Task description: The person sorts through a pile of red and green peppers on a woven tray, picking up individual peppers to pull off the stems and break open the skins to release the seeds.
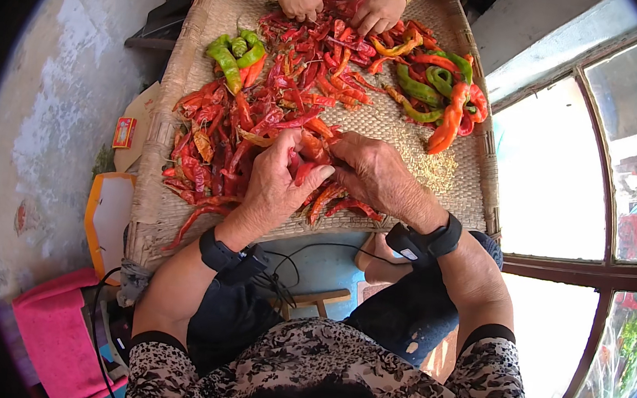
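My left hand [280,182] is closed around a red chili pepper [304,173], above the near part of a shallow woven tray [478,214]. Against that same pepper my right hand [379,176] is bent, its fingertips pinched at the pepper's right end and partly hidden. Dried red chili peppers [203,159] lie heaped to the left of my hands and beyond them. A few more red peppers [337,203] rest just below my right hand. Pale seeds [432,170] are scattered to its right.
At the tray's far side, another person's two hands [301,1] reach into the peppers. Green peppers [237,54] lie at the left; larger green and orange peppers [448,123] are piled at the right. Windows [558,176] stand right, a wall [58,112] left, and a black cable [289,261] hangs below.
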The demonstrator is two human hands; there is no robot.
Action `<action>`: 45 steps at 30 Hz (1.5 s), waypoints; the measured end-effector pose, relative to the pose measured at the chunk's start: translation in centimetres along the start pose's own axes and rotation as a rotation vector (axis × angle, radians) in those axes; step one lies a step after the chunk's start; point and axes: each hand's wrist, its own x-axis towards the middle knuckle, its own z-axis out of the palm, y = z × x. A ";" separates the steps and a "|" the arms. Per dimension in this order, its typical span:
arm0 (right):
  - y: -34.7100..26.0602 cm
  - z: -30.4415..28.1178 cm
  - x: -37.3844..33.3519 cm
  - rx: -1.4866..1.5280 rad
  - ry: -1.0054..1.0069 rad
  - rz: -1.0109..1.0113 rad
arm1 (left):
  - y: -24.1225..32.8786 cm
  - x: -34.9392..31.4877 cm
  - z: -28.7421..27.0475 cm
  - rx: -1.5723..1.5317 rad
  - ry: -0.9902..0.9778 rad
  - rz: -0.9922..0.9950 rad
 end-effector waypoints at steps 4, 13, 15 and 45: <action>0.4 -0.6 0.0 0.268 -0.056 0.021 | -0.5 0.2 -0.6 0.031 -0.031 -0.078; 6.9 -3.7 1.1 0.431 0.424 0.441 | -0.5 0.4 -0.7 -0.014 -0.024 -0.091; 7.2 -2.3 0.4 0.057 0.095 0.276 | -0.6 0.2 -1.1 -0.002 -0.008 -0.101; 5.2 -3.8 0.5 0.727 0.155 0.389 | -0.4 0.0 -0.9 -0.063 -0.083 -0.158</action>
